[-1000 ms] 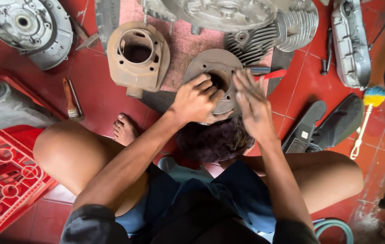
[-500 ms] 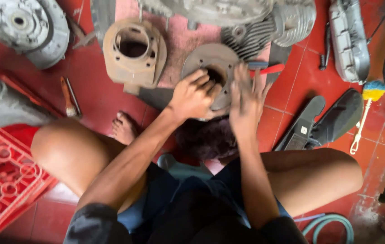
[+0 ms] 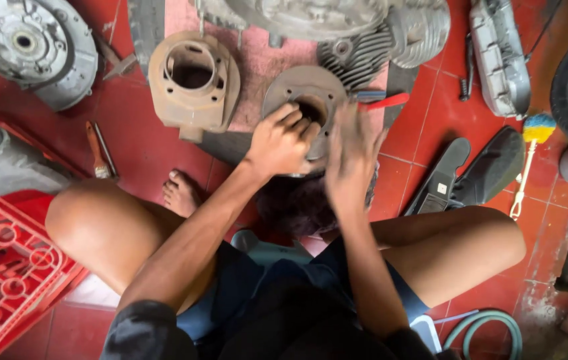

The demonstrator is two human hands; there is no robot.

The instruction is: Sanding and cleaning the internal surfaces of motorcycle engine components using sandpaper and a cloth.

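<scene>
I sit on a red tiled floor with a round grey engine cylinder (image 3: 297,90) in front of me. My left hand (image 3: 283,141) grips its near rim, fingers curled at the edge of the bore. My right hand (image 3: 353,157) is blurred and rests flat against the cylinder's right side; whether it holds anything is unclear. A dark rag (image 3: 297,203) lies under the cylinder between my knees. A second, rusty brown cylinder (image 3: 193,83) stands to the left, apart from both hands.
A finned engine block (image 3: 364,33) lies behind, a round cover (image 3: 27,50) at far left, a red crate (image 3: 4,267) by my left knee. A brush (image 3: 99,152), black sandals (image 3: 471,173), a red-handled tool (image 3: 384,100), a casing (image 3: 501,57) and a green hose (image 3: 491,327) surround me.
The view has shifted slightly. My right hand has slid down along the right side of the grey cylinder; my left hand stays on its rim.
</scene>
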